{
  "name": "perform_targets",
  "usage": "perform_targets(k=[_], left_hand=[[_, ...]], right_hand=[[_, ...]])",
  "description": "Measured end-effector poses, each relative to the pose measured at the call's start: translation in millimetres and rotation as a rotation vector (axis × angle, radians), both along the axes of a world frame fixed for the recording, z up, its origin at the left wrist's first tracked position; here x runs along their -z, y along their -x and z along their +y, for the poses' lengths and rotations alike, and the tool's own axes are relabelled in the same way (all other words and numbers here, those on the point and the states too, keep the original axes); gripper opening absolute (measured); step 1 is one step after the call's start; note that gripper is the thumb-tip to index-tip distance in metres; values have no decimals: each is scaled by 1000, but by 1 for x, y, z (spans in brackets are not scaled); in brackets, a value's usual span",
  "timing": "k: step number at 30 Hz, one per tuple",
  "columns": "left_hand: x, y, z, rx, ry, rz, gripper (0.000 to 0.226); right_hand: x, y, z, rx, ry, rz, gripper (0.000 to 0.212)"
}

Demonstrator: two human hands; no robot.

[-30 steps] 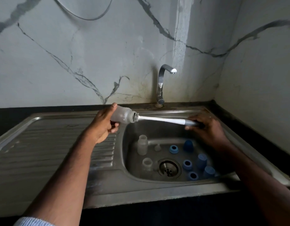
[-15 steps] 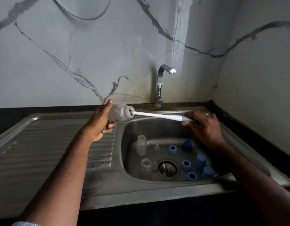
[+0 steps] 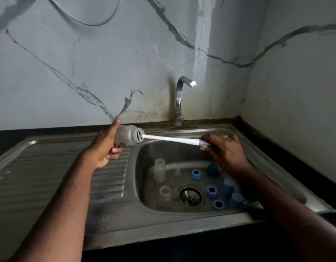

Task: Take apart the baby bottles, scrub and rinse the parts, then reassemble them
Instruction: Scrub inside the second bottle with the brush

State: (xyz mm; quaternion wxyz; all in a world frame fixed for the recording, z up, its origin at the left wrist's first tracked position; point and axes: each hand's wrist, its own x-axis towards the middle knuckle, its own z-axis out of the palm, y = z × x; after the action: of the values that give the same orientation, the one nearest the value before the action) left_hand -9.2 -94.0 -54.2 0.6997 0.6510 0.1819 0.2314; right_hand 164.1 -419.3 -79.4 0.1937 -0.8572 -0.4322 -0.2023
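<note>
— How many clear bottle bodies were there?
— Three: one held bottle on its side above the basin's left rim, one upright bottle in the basin, and a third bottle nearer the drain.
— Blue rings?
— Three: a far ring, a middle ring and a near ring.
— Blue caps?
— Three too: a back cap, a tall cap and a front cap.
— Teats?
— One small clear teat could be made out.
— Brushes, taps, hands?
— One brush, one tap, two hands: left hand and right hand.
</note>
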Motion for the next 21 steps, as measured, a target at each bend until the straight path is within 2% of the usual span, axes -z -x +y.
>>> perform_targets(k=[2, 4, 6, 8, 10, 13, 15, 17, 19, 21], left_hand=[[-1, 7, 4, 78, -26, 166, 57], [-4, 17, 6, 122, -92, 282, 54], [-3, 21, 10, 115, -263, 369, 43], [1, 15, 12, 23, -527, 353, 40], [5, 4, 12, -164, -616, 176, 44], [10, -7, 6, -217, -493, -134, 27], [16, -10, 2, -159, -460, -278, 40], [17, -11, -4, -69, -281, -419, 42], [17, -13, -11, 13, -94, -458, 34], [13, -12, -16, 41, -45, -379, 14]], right_hand=[[2, -2, -2, -4, 38, -64, 59], [4, -4, -3, -60, 86, -135, 51], [2, -2, -1, -89, 221, -200, 47], [1, 6, 5, -58, 314, -213, 45], [3, 15, 12, 33, 285, -233, 43], [9, 21, 20, 131, 188, -150, 40], [14, 20, 23, 107, 122, -12, 36], [16, 18, 22, 18, 73, 142, 35], [13, 15, 15, -43, 22, 223, 34], [9, 8, 6, -62, -3, 200, 39]])
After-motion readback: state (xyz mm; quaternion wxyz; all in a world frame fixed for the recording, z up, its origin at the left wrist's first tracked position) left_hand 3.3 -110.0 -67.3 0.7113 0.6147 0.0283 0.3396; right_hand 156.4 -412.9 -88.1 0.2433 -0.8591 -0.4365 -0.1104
